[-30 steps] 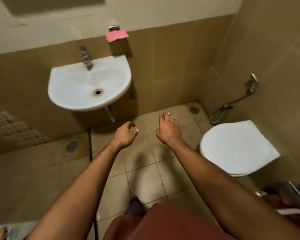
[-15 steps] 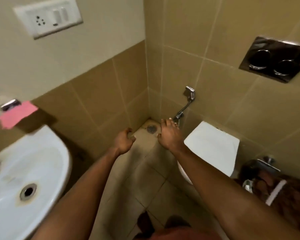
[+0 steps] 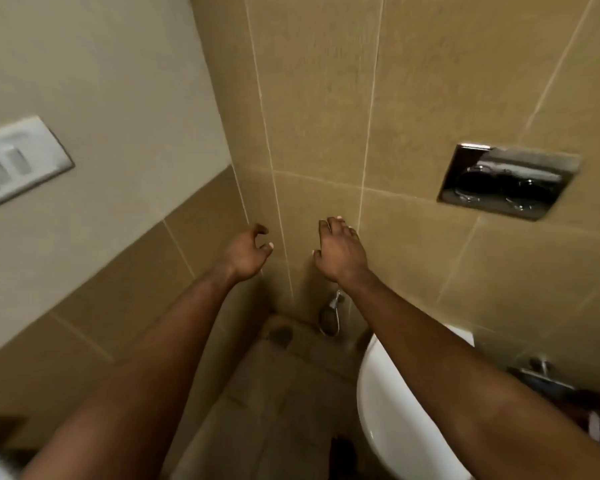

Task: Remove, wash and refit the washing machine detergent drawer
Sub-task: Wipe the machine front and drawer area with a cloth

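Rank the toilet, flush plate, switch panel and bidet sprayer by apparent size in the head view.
Largest: toilet.
Then flush plate and switch panel, which look alike; the panel is cropped, so unranked.
Smallest: bidet sprayer.

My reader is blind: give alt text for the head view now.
The left hand, loosely curled, and the right hand, relaxed, reach empty toward a tiled corner. A flush plate and toilet are at right, a switch plate at left.
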